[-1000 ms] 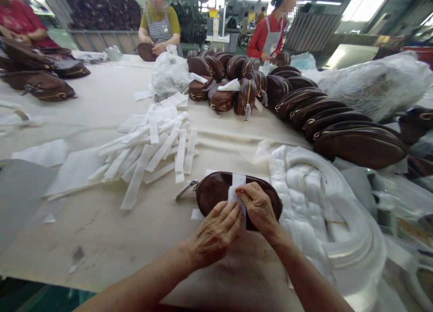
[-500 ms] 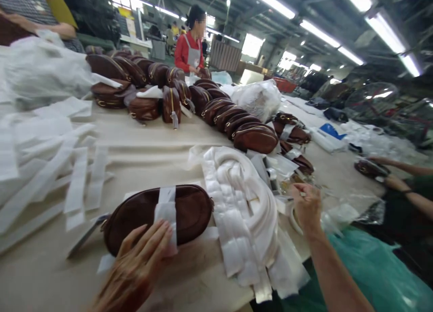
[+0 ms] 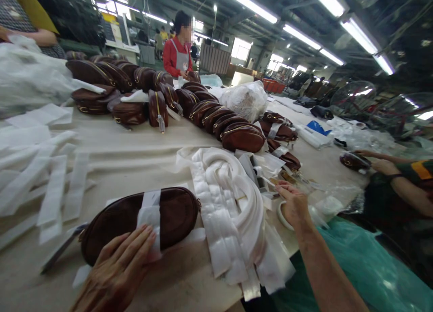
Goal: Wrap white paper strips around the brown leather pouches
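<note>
A brown leather bag [image 3: 117, 217] lies on the table with a white wrapping strip [image 3: 151, 204] around its middle. My left hand [image 3: 118, 262] rests flat over the strip's lower part, fingers outstretched, pressing it against the bag. A grey tassel [image 3: 64, 249] hangs off the bag's left end. My right hand [image 3: 291, 201] is over small items to the right, fingers drawn together at a thin whitish piece too small to name. Below its fingers stands a white tape roll [image 3: 285, 216], partly hidden by the wrist.
A heap of white foam strips [image 3: 233, 208] lies between my hands. Loose white strips [image 3: 54, 185] cover the left. Rows of brown bags [image 3: 242, 136] stand at the back. A co-worker's hands [image 3: 382, 165] hold a bag at right; a green plastic bag [image 3: 365, 267] hangs below.
The view has swung slightly right, so things sit further left. My right hand's fingers have gone from curled to reaching left, at a whitish piece. My left hand stays on the strip.
</note>
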`<state>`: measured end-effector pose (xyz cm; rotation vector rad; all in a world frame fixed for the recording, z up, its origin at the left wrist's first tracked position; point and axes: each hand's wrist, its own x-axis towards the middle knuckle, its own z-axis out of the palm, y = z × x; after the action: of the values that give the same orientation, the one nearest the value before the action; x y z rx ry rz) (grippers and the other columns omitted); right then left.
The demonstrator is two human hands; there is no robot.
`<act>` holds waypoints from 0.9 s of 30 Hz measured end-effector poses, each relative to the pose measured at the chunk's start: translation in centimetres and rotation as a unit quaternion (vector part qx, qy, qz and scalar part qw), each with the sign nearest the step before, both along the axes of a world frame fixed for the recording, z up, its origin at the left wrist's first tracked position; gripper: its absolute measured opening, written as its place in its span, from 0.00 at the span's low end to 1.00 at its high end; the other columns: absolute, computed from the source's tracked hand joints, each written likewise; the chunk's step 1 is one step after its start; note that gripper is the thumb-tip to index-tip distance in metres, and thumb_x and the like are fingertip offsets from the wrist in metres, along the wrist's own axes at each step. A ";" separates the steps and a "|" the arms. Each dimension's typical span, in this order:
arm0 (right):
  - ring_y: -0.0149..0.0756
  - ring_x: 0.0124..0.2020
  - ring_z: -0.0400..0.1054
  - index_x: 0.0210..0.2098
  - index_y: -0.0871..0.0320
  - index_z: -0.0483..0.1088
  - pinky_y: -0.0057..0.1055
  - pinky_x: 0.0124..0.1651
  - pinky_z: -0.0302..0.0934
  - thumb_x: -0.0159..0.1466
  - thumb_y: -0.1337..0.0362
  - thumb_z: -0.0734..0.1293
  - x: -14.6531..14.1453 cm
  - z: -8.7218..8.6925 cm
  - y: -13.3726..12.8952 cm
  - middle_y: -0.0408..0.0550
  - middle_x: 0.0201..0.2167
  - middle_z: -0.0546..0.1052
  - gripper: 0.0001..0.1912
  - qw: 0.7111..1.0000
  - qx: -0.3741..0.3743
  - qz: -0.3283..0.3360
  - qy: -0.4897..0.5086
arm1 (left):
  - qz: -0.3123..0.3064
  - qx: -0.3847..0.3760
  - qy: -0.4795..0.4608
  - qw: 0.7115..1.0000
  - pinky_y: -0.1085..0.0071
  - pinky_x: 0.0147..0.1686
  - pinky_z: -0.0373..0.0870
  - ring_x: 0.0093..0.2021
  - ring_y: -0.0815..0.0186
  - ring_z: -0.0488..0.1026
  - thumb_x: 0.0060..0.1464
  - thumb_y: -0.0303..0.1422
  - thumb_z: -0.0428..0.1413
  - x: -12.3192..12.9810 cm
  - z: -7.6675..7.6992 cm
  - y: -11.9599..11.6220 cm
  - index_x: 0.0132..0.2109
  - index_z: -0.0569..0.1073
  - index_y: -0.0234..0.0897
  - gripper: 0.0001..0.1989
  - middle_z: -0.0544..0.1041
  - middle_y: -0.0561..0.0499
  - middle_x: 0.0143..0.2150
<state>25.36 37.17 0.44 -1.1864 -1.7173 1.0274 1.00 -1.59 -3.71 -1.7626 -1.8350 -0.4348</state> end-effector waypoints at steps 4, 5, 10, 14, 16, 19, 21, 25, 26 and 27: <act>0.39 0.34 0.70 0.28 0.58 0.71 0.33 0.33 0.64 0.50 0.48 0.66 3.3 -1.3 -2.7 0.52 0.36 0.76 0.18 0.999 -0.007 -0.032 0.014 | 0.002 -0.005 0.007 1.000 0.63 0.50 0.65 0.50 0.57 0.73 0.61 0.33 0.50 -0.3 -0.3 -0.3 0.56 0.67 0.30 0.18 0.73 0.40 0.52; 0.38 0.32 0.70 0.28 0.58 0.71 0.33 0.32 0.64 0.51 0.48 0.65 3.8 -1.7 -3.4 0.51 0.33 0.76 0.19 0.999 -0.015 -0.034 0.008 | 0.001 -0.004 0.012 1.000 0.63 0.50 0.65 0.50 0.57 0.73 0.61 0.33 0.49 -0.3 -0.3 -0.3 0.56 0.67 0.30 0.18 0.73 0.40 0.52; 0.38 0.21 0.67 0.26 0.56 0.70 0.34 0.26 0.62 0.52 0.47 0.65 3.7 -2.6 -4.6 0.47 0.20 0.73 0.18 0.996 -0.036 -0.021 -0.075 | -0.008 0.006 0.005 1.000 0.63 0.49 0.65 0.50 0.57 0.73 0.61 0.32 0.50 -0.2 0.1 -0.1 0.56 0.67 0.30 0.18 0.74 0.40 0.52; 0.42 0.22 0.64 0.20 0.53 0.67 0.37 0.27 0.59 0.47 0.48 0.66 4.1 -1.3 -4.6 0.48 0.18 0.71 0.15 0.986 0.002 -0.047 -0.160 | 0.020 0.025 -0.058 0.998 0.62 0.51 0.64 0.52 0.57 0.72 0.61 0.27 0.49 0.9 0.4 0.4 0.56 0.67 0.32 0.17 0.74 0.41 0.51; 0.45 0.23 0.65 0.21 0.52 0.67 0.40 0.28 0.58 0.45 0.48 0.66 4.8 -0.4 -5.1 0.50 0.19 0.72 0.15 0.974 0.034 -0.059 -0.218 | 0.049 0.040 -0.111 0.992 0.61 0.53 0.63 0.54 0.57 0.70 0.60 0.25 0.49 1.7 0.4 0.5 0.56 0.67 0.32 0.17 0.74 0.40 0.52; 0.49 0.27 0.69 0.27 0.49 0.70 0.42 0.29 0.60 0.46 0.42 0.64 4.4 1.3 -5.9 0.52 0.26 0.76 0.19 0.947 0.095 0.026 -0.305 | 0.046 0.015 -0.115 0.992 0.59 0.54 0.63 0.56 0.56 0.68 0.58 0.25 0.50 2.3 0.4 0.4 0.55 0.67 0.30 0.17 0.73 0.39 0.52; 0.49 0.28 0.71 0.27 0.47 0.72 0.42 0.30 0.63 0.45 0.40 0.65 2.0 2.8 -7.1 0.53 0.28 0.78 0.20 0.937 0.115 0.157 -0.289 | 0.048 -0.004 -0.101 0.994 0.58 0.53 0.63 0.57 0.55 0.67 0.57 0.24 0.50 2.3 0.5 0.2 0.54 0.67 0.27 0.17 0.73 0.37 0.52; 0.41 0.28 0.71 0.28 0.48 0.74 0.33 0.28 0.64 0.54 0.45 0.65 -7.2 6.5 -12.1 0.50 0.27 0.78 0.15 0.824 0.113 0.495 -0.252 | 0.064 -0.025 -0.103 0.992 0.57 0.54 0.63 0.58 0.55 0.65 0.56 0.21 0.47 2.2 0.5 -0.1 0.54 0.66 0.24 0.19 0.71 0.36 0.54; 0.38 0.26 0.70 0.28 0.50 0.73 0.31 0.27 0.63 0.58 0.49 0.63 -9.8 7.2 -13.7 0.48 0.25 0.77 0.14 0.771 0.115 0.575 -0.248 | 0.068 -0.024 -0.106 0.992 0.56 0.54 0.62 0.59 0.55 0.65 0.55 0.21 0.46 2.3 0.4 -0.1 0.55 0.66 0.24 0.19 0.70 0.36 0.55; 0.35 0.24 0.68 0.27 0.51 0.72 0.29 0.28 0.62 0.61 0.52 0.61 -12.5 7.5 -15.1 0.45 0.23 0.75 0.14 0.728 0.118 0.628 -0.248 | 0.071 -0.020 -0.110 0.991 0.56 0.54 0.62 0.59 0.55 0.65 0.55 0.20 0.45 2.4 0.4 -0.1 0.55 0.66 0.24 0.20 0.70 0.36 0.55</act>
<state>12.86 22.10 7.98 0.1013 -3.0908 1.1507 3.40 -1.74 -3.34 -1.6496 -2.1202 -0.5577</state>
